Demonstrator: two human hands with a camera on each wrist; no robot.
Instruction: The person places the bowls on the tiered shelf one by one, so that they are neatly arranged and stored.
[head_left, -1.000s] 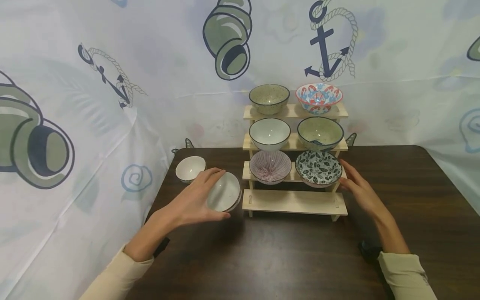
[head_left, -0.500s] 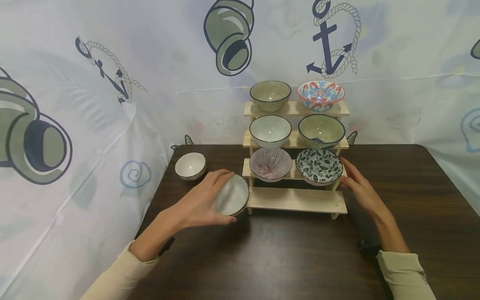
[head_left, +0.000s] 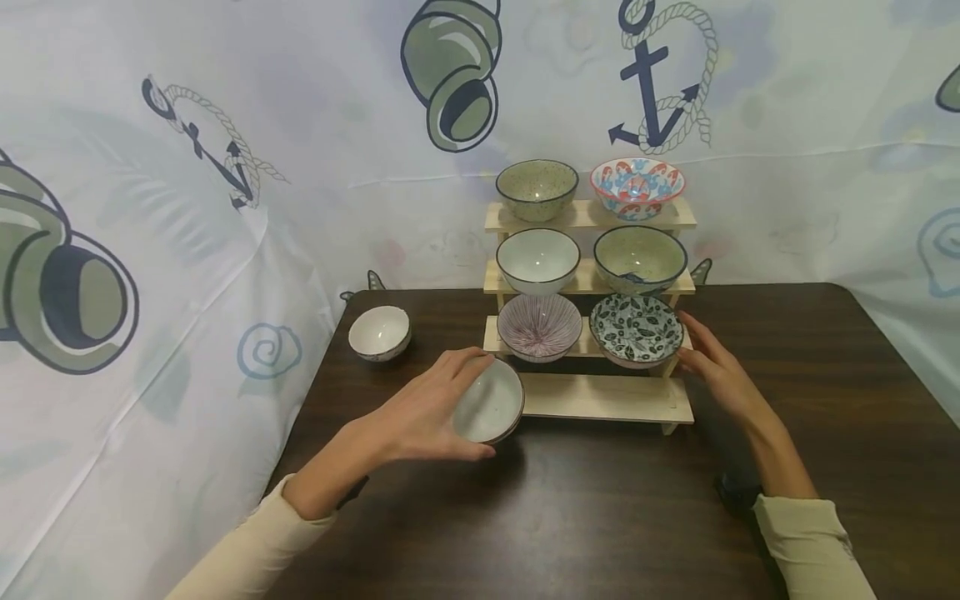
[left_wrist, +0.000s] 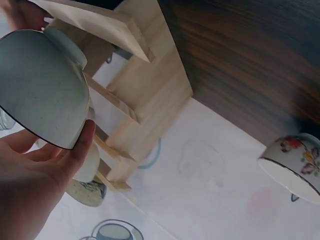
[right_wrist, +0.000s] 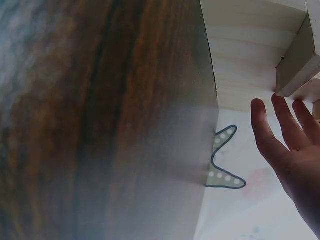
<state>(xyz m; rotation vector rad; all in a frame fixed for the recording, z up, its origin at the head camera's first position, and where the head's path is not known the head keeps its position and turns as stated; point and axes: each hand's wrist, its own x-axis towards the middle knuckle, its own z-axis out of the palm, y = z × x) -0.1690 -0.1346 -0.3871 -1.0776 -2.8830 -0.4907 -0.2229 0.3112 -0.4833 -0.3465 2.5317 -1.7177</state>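
Note:
My left hand (head_left: 427, 417) grips a white bowl (head_left: 491, 402) with a thin dark rim, thumb on the near side and fingers on the far side. In the left wrist view the bowl (left_wrist: 42, 85) tilts in front of the wooden tiered stand (left_wrist: 150, 90). The bowl overlaps the left end of the stand's lowest shelf (head_left: 607, 398) in the head view. My right hand (head_left: 723, 375) is at the stand's right side, beside a black-and-white leaf-patterned bowl (head_left: 636, 330). Its fingers (right_wrist: 287, 120) are extended, fingertips right at the wood in the right wrist view.
A purple-striped bowl (head_left: 540, 327) shares the patterned bowl's tier. Above stand a white bowl (head_left: 537, 260), a green bowl (head_left: 641, 258), a speckled bowl (head_left: 537, 190) and a red-blue bowl (head_left: 637, 187). A small flower-decorated bowl (head_left: 379, 333) is at the dark table's (head_left: 600, 517) back left.
My left hand has carried the white bowl to the right and slightly nearer, from beside the stand to in front of its lowest shelf's left end. The right hand stays at the stand's side.

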